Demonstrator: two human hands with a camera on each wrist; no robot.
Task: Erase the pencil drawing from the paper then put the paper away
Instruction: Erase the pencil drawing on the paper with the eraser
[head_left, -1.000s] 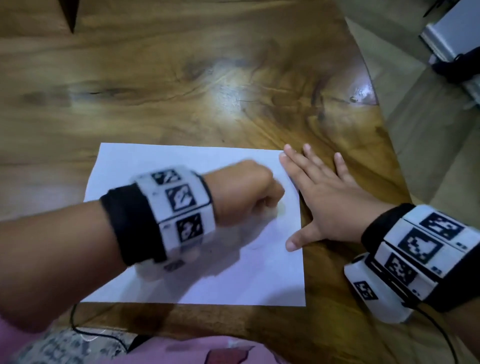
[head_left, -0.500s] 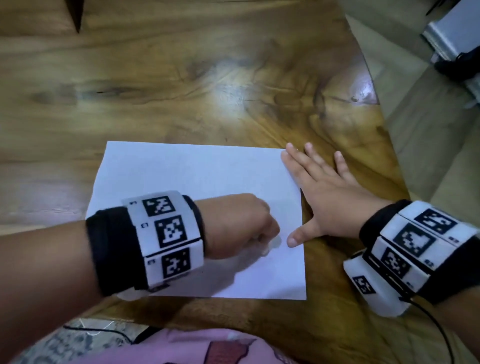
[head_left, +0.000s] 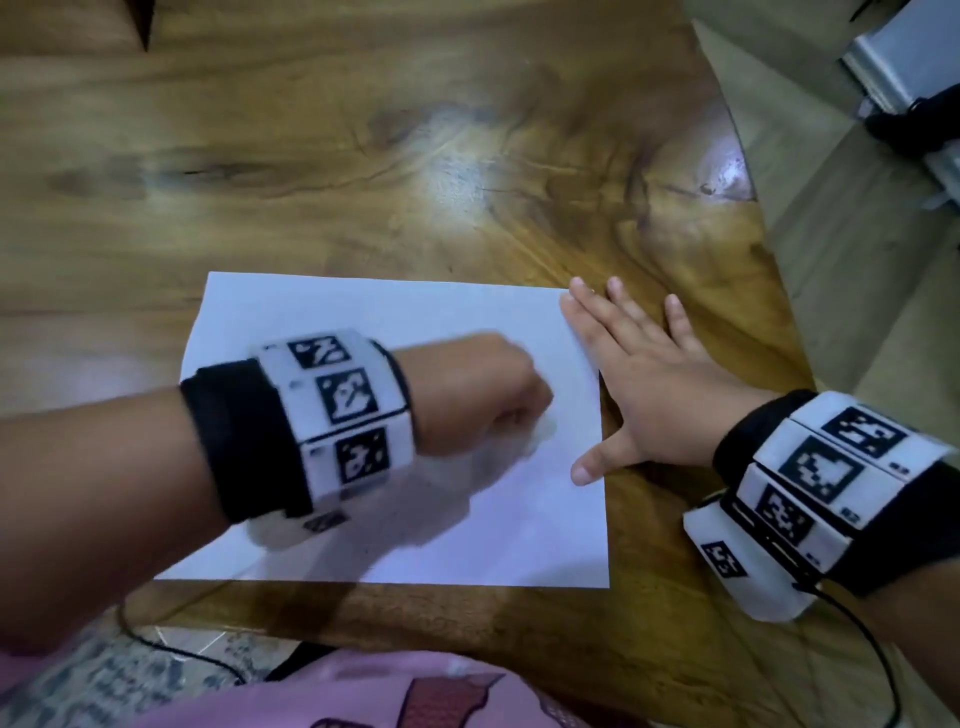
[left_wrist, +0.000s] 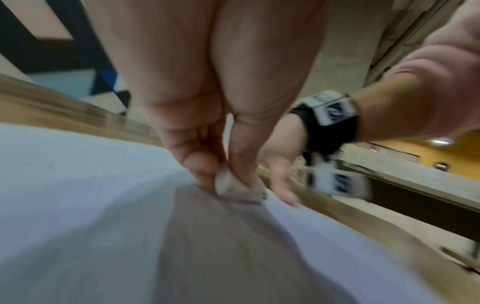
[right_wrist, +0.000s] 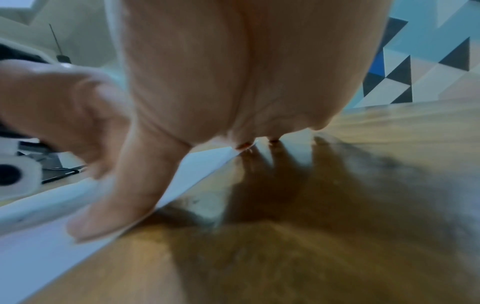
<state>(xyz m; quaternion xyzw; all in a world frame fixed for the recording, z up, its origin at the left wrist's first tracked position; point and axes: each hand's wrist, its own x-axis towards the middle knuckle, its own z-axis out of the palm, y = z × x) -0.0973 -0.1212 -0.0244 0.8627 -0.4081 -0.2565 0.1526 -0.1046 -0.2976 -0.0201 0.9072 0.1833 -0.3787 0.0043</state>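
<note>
A white sheet of paper (head_left: 363, 332) lies flat on the wooden bench (head_left: 363, 156), near its front edge, with no pencil marks clearly visible in the blurred views. The left hand (head_left: 483, 395) has its grip clamped on a small pale eraser (left_wrist: 228, 185), thumb and fingers pinching it tip-down against the right part of the sheet. The right hand (head_left: 644, 384) lies with its grip apart, fingers straight and spread: the thumb (right_wrist: 109, 205) and forefinger press on the sheet's right edge, the other fingers on bare wood. The erasing step appears to be in hand. Doing it well likely means short, light strokes directed away from the pinning hand, so the sheet pulls taut rather than buckling, with firm pressure kept on that edge. A black cable (head_left: 171, 649) trails below the bench's front edge.
</note>
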